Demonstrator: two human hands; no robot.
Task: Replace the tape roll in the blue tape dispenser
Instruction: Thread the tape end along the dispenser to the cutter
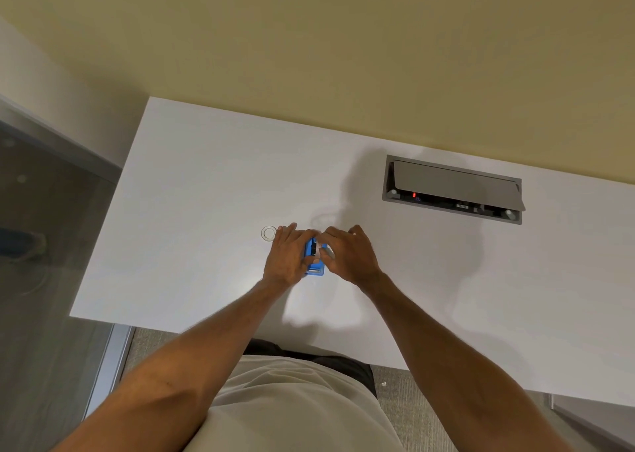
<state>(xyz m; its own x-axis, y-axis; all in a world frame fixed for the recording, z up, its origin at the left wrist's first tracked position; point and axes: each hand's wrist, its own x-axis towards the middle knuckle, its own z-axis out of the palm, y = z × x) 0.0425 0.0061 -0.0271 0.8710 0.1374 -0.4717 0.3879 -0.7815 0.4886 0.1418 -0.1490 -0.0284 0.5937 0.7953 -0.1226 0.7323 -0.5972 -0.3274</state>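
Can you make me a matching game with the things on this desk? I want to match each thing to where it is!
Things:
1. blue plastic tape dispenser
2. small clear tape ring
3. grey metal cable box with open flap

Places:
A. far right of the white desk, near the wall
B. between the left hand and right hand
C. lying flat just beyond the left hand's fingertips

Pairs: 1-B, 2-C, 3-A

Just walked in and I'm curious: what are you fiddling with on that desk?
A person stands at a white desk, both hands on a blue tape dispenser. The left hand grips its side while the right hand works at its top. A clear tape ring lies just left of the hands.
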